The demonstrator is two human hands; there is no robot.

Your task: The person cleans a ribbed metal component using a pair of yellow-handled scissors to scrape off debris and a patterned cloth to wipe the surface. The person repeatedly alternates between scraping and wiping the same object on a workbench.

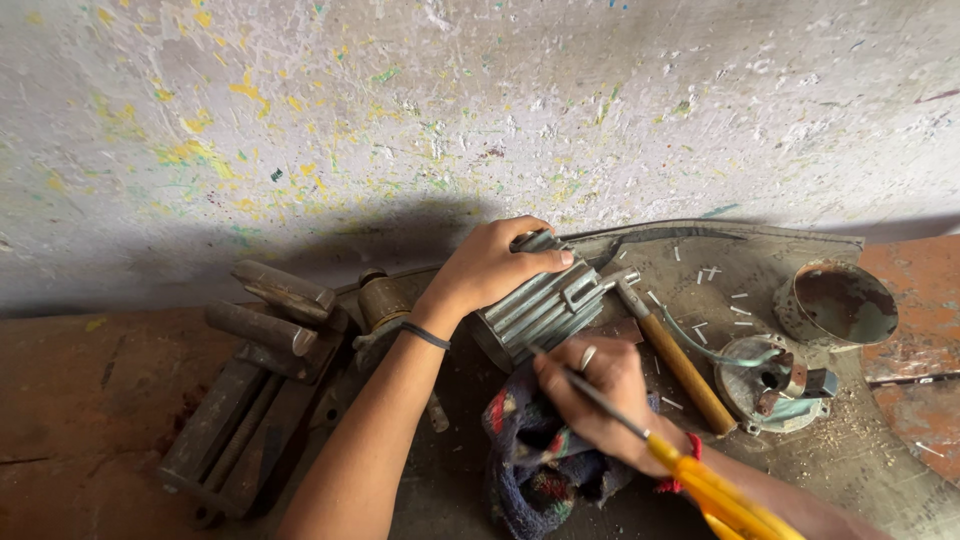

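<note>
My left hand [492, 266] grips the top of a ribbed grey motor housing [540, 312] that lies on its side on the bench. My right hand [600, 395] holds a screwdriver with a yellow handle [725, 490]; its thin shaft points up and left toward the open end of the housing. A dark multicoloured cloth [535, 465] lies under my right hand. My left wrist carries a black band, my right wrist a red thread.
A hammer with a wooden handle [685, 372] lies right of the housing. Farther right sit a round motor end cover [775, 385] and a rusty metal cup [838, 303]. A bench vise [255, 380] stands at left. Small white bits lie scattered. A paint-flecked wall [480, 110] rises behind.
</note>
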